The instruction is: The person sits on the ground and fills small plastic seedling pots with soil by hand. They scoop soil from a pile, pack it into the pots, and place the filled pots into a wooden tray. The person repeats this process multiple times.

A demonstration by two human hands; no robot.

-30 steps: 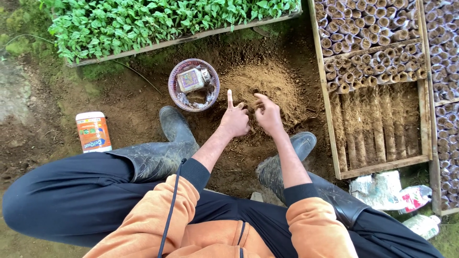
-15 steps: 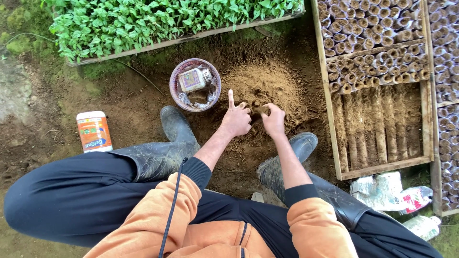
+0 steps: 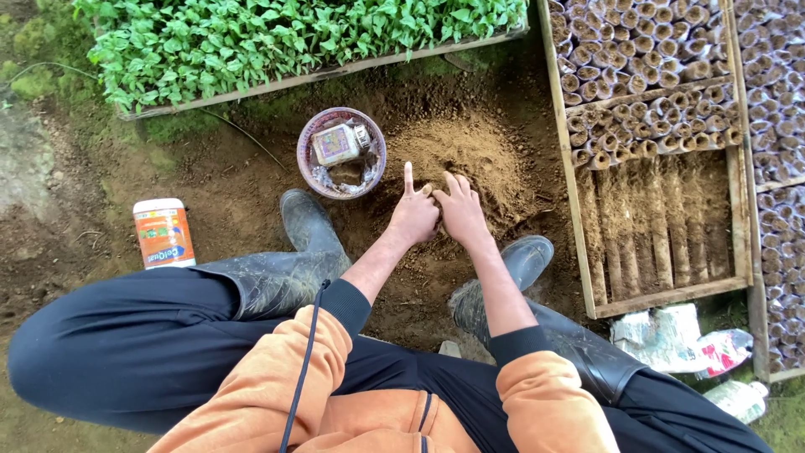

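Note:
My left hand [image 3: 412, 218] rests at the near edge of a mound of loose brown soil [image 3: 474, 155]. Its index finger points straight out and the other fingers curl around a small pale tube [image 3: 426, 190], mostly hidden. Pressed against it from the right, my right hand [image 3: 463, 214] lies palm down on the soil with its fingers stretched forward. Both forearms reach out from orange sleeves between my two dark rubber boots [image 3: 303, 226].
A round bowl [image 3: 312, 134] holding a small packet stands left of the mound. A wooden tray [image 3: 579, 210] of several rolled soil pots is on the right, a seedling bed [image 3: 277, 42] behind, an orange-and-white canister [image 3: 163, 233] at the left, and crumpled plastic bags [image 3: 671, 335] at the lower right.
My right hand has gone from curled over the soil to flat with fingers stretched, closing against the left hand. My left hand has stayed in place with its index finger out.

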